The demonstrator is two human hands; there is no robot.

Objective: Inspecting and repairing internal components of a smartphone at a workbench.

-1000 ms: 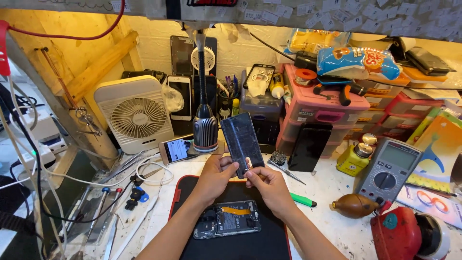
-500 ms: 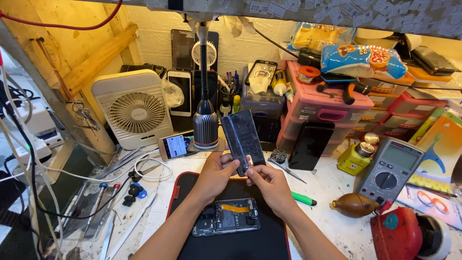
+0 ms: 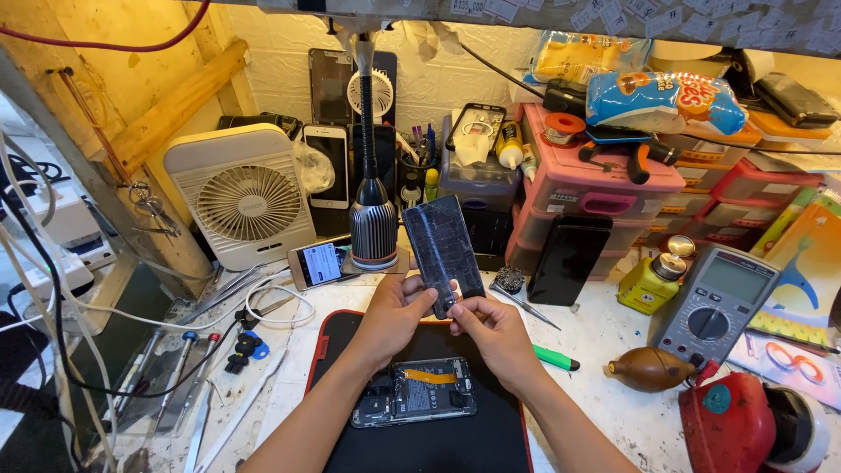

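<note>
Both hands were raised above the black work mat [image 3: 491, 438], gripping the lower end of a dark phone screen panel [image 3: 442, 250] that stood tilted upright between them. The left hand [image 3: 394, 315] closed on the panel's lower left edge with its thumb on the face, and the right hand [image 3: 492, 328] pinched the bottom edge just beside it, the two hands nearly touching. Under them on the mat lay an opened phone body [image 3: 414, 403] with its orange flex cable and inner parts showing. Behind the panel stood a lamp base [image 3: 374, 232] with a ribbed metal collar, and to its left a white desk fan [image 3: 241, 197] with a small phone [image 3: 317, 263] propped in front of it. To the right lay a green-handled tool [image 3: 554, 357], a grey multimeter [image 3: 717, 302], a brown rubber blower [image 3: 648, 368] and a yellow bottle [image 3: 648, 280], with pink drawer boxes [image 3: 596, 188] behind.
</note>
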